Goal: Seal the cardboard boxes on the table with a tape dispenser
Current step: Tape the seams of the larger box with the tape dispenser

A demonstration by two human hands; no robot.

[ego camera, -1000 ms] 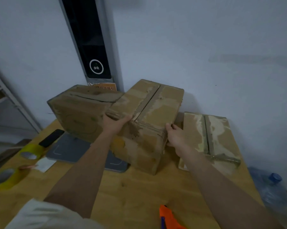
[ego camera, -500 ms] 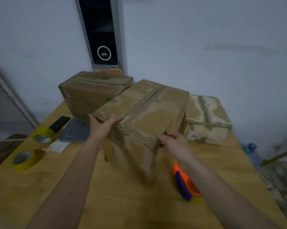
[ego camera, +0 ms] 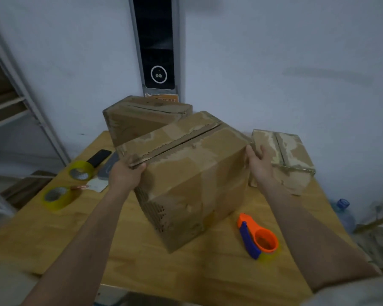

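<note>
Middle cardboard box [ego camera: 192,173] on the desk [ego camera: 208,272], seam untaped: left hand [ego camera: 125,175] grips its corner, right hand [ego camera: 260,164] spread against its side. Tape dispenser [ego camera: 258,236] lies unused nearby; sealing apparently not begun.

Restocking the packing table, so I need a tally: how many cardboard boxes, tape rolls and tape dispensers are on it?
Cardboard boxes: 3, the near box, the back box, the right box
Loose tape rolls: 2, and
Tape dispensers: 1, orange
Total: 6
</note>
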